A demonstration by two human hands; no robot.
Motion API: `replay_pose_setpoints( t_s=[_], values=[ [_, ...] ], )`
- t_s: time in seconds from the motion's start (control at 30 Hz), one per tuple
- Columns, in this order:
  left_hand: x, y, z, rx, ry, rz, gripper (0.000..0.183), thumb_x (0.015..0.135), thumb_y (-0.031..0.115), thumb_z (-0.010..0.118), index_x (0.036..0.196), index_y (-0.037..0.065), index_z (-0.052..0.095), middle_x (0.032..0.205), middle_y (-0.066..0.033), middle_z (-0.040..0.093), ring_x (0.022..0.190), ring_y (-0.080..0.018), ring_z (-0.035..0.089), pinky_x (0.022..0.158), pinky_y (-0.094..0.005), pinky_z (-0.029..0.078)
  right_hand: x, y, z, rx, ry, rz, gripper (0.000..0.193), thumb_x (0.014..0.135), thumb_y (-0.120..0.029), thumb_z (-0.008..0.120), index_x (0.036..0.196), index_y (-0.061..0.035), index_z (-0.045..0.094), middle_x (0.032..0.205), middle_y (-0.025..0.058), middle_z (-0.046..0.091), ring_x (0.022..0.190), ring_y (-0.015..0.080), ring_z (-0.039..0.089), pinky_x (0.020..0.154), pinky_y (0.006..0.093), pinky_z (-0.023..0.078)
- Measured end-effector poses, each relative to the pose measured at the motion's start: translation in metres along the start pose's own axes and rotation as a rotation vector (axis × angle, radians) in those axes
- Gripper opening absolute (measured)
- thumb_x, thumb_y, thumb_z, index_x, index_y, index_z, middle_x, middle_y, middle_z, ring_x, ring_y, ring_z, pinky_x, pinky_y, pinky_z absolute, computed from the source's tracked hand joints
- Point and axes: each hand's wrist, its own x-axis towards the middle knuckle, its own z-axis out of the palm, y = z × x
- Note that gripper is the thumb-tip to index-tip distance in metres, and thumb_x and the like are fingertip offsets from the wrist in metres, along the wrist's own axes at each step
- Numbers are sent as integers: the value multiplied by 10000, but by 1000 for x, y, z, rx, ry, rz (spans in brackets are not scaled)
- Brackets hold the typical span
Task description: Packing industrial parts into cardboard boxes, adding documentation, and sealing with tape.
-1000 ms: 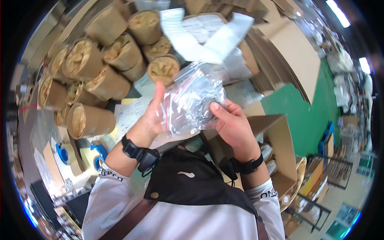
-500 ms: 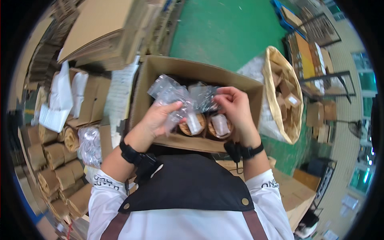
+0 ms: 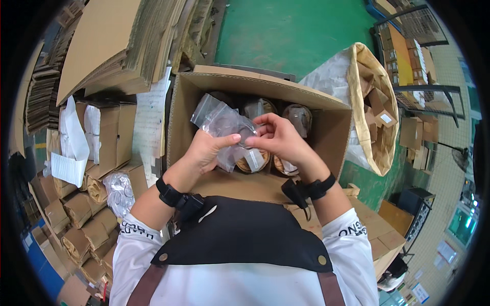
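My left hand grips a bunch of clear plastic bags above an open cardboard box. Thin, ring-like outlines show through the plastic. At the right side of this bunch, my right hand has its thumb and fingers pinched together on the edge of the plastic. Down in the box stand several round brown paper-wrapped bundles, some with clear bags or a white label on top. My hands and the bags cover part of them.
A large sack of small cardboard pieces stands right of the box. Flattened cardboard stacks rise at the back left. Brown paper rolls and a clear bag of rings lie at the left. Green floor stretches behind.
My right hand has moved left to meet the bags in my left hand. The dark-looking plastic at its fingers no longer shows apart, and bundles at the box's right are uncovered.
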Motion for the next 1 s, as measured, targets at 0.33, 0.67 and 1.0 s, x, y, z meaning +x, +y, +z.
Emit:
replay_pose_setpoints(
  t_s=[0.33,0.67,1.0],
  values=[
    [-34,-8,-42,-72,305,-8,350,848,19,674,1165,93,545,1010,-39,641,896,-145,628,675,-304,533,79,93,-44,-403,234,120,216,838,-4,577,1037,39,649,833,118,680,701,200,672,602,298,535],
    [-59,-12,-45,-3,291,-41,358,833,19,684,1160,87,553,1006,-11,647,876,-122,634,638,-266,514,82,102,-40,-621,429,-60,200,768,-13,575,935,1,684,897,244,667,850,354,665,758,386,529],
    [-90,4,-34,33,159,-18,460,816,103,731,1219,62,513,1027,-34,611,883,-124,602,648,-266,511,109,55,28,-46,104,-72,276,822,-52,594,1083,37,599,887,88,658,736,136,607,637,263,494]
  ],
)
